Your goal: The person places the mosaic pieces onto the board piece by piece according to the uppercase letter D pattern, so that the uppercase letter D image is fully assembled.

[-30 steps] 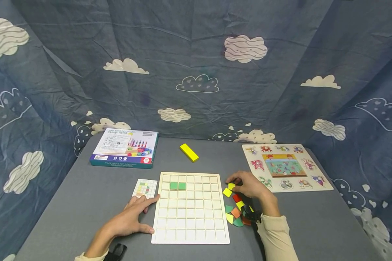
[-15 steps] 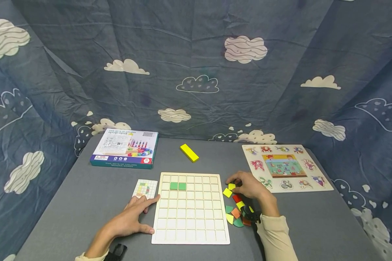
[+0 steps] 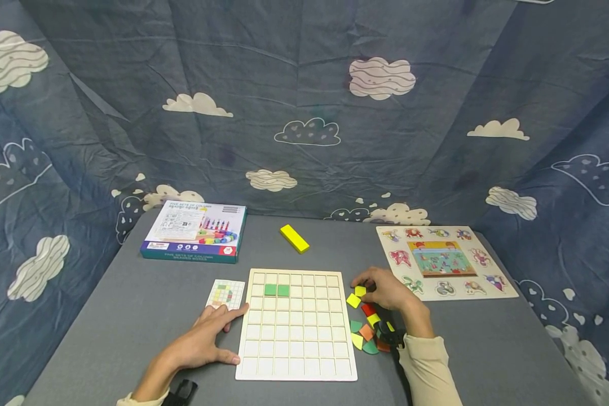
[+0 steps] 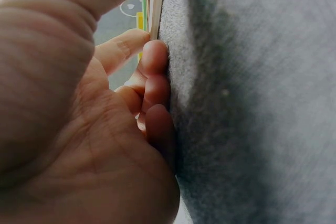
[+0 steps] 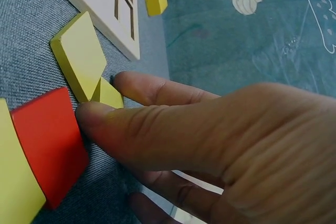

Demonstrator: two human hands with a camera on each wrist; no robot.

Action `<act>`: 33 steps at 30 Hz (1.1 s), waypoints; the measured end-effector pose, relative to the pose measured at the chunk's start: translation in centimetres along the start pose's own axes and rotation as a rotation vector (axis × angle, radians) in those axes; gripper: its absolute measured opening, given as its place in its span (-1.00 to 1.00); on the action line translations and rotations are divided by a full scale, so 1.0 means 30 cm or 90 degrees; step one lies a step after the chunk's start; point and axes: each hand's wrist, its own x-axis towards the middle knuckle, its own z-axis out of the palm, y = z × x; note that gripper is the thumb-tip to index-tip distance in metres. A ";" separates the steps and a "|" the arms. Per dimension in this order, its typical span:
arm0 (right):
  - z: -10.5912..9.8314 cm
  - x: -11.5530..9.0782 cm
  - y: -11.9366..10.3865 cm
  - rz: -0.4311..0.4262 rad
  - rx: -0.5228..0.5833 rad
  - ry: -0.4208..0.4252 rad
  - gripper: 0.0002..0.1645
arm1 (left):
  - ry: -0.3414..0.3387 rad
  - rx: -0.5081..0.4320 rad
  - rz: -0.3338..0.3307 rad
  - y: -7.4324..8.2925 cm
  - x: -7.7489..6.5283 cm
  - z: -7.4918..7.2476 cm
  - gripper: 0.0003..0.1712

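My left hand (image 3: 198,341) touches the left edge of the white gridded board (image 3: 294,349) with its extended index finger and thumb; the other fingers bend over the table beside it. Two green square tiles (image 3: 276,290) sit side by side in the board's second row. Right of the board, my right hand (image 3: 392,290) pinches a small yellow tile (image 5: 110,95) between thumb and index finger. Another yellow tile (image 5: 79,56) lies against it, and a red tile (image 5: 52,142) is just below the thumb. The wrist partly covers the loose pile behind.
A small pattern card (image 3: 226,292) lies left of the board, partly behind the left fingers. Several green, orange and yellow pieces (image 3: 366,331) lie near the right wrist. Farther back are a boxed set (image 3: 193,231), a yellow block (image 3: 294,238) and a picture puzzle board (image 3: 441,259).
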 end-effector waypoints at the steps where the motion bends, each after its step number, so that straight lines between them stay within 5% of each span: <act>1: 0.001 0.000 -0.001 0.002 0.000 0.003 -0.67 | 0.000 0.000 -0.001 0.000 0.000 0.000 0.16; 33: -0.004 0.015 -0.028 0.005 -0.030 0.012 -0.74 | 0.009 0.005 0.019 0.005 -0.002 -0.004 0.15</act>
